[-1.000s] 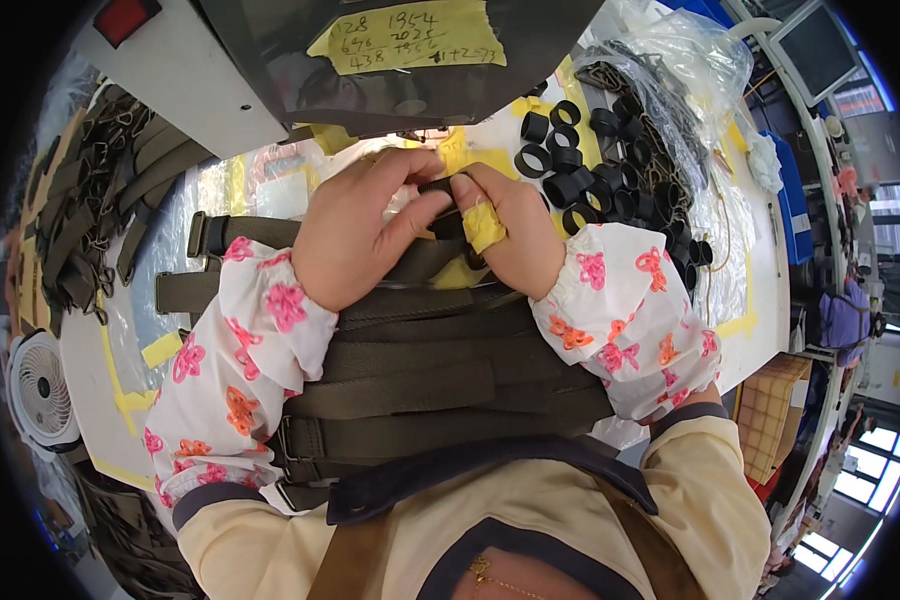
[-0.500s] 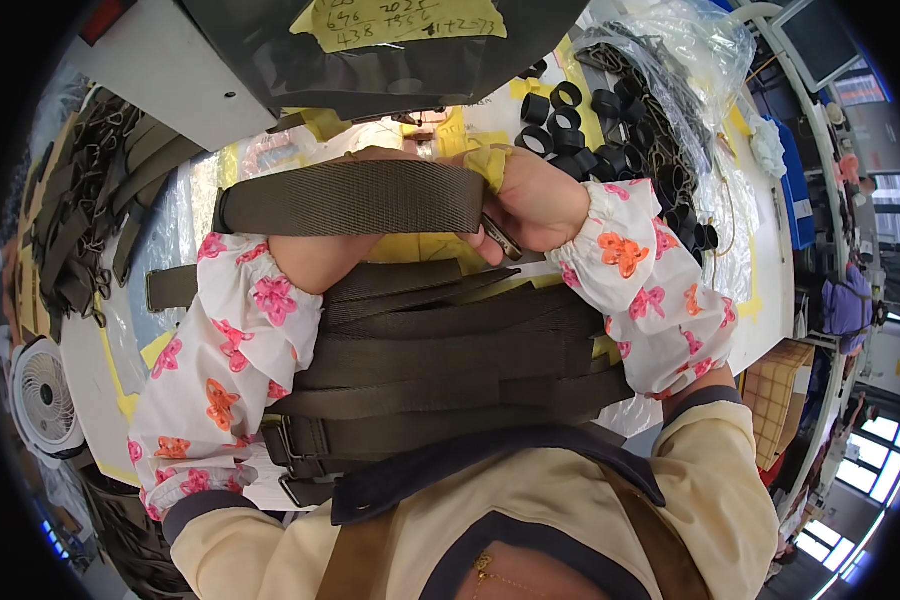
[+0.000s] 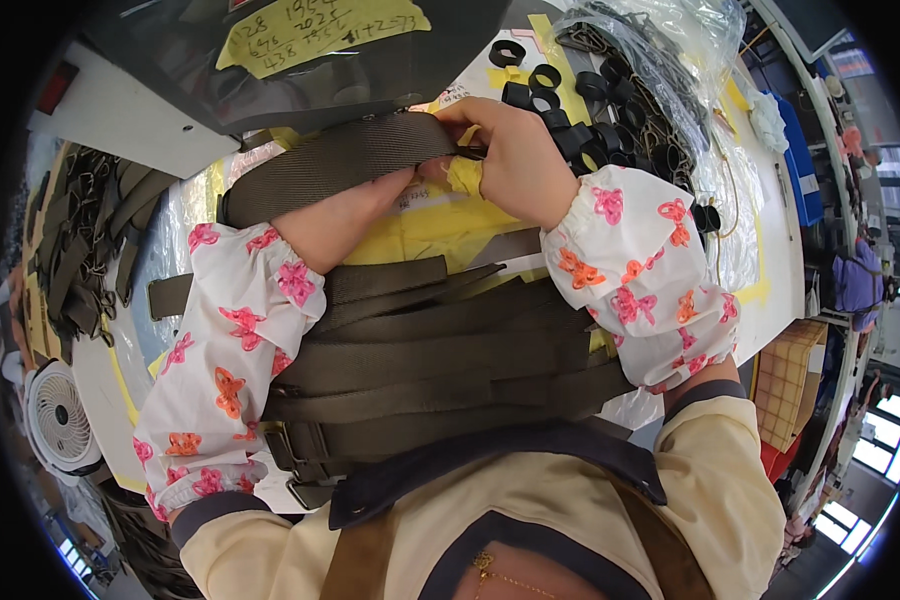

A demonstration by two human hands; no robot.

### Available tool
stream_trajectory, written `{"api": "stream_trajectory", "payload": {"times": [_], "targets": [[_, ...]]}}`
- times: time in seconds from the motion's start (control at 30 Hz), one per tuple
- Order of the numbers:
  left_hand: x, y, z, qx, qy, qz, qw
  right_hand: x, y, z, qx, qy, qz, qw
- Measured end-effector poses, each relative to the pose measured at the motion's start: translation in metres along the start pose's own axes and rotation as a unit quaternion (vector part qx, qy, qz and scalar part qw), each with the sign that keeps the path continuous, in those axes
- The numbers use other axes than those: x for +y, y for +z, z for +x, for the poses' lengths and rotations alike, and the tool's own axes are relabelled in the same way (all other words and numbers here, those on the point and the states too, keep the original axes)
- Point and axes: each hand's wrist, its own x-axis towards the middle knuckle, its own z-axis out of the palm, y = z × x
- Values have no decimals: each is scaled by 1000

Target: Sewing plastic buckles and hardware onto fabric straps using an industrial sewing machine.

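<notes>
Head view: a worker in a cream top (image 3: 270, 550) with a dark collar (image 3: 560, 462) and white floral sleeves (image 3: 255, 320) faces a white desk (image 3: 782, 275), where a pile of dark olive straps (image 3: 440, 360) lies nearest the body, metal buckles (image 3: 278, 450) at its left end. Beyond the pile, 2 bare hands meet at 1 wide olive strap (image 3: 335, 165), which arches above the desk. The right hand (image 3: 518, 160), wearing yellow tape (image 3: 463, 177), is clamped on the strap's right end; the left hand (image 3: 355, 207) reaches behind the strap, fingers hidden, so its grip cannot be told. Black rings (image 3: 516, 95) cluster just right of the right hand, near a clear plastic bag (image 3: 705, 40). Farther off, a dark machine (image 3: 340, 95) bearing a yellow note (image 3: 320, 35) stands beyond the strap, while a white fan (image 3: 62, 415) sits at far left and a blue bin (image 3: 798, 180) at far right.
</notes>
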Motion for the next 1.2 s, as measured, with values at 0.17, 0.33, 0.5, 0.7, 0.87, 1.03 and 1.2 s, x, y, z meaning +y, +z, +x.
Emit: {"api": "stream_trajectory", "payload": {"times": [0.17, 0.33, 0.5, 0.7, 0.87, 1.03, 1.2], "targets": [[6, 10, -10, 59, -112, -97, 987, 8, -10, 9, -94, -89, -103, 986], [3, 9, -15, 59, -80, -106, 989, 11, -5, 0, -80, -167, -148, 972], [0, 0, -19, -7, -59, -102, 993, -10, 2, 4, -117, -162, -373, 906], [9, 5, -18, -145, -224, -300, 916, 7, 8, -9, -28, -293, -238, 926], [9, -6, -20, -148, -204, -205, 946, -10, 8, -7, -58, -296, -298, 906], [15, -18, -19, 15, -4, -93, 996, -14, 9, -7, -88, -287, -397, 867], [21, -27, -9, 26, 55, 33, 998, -10, 11, -14, -37, -283, -370, 884]]}}
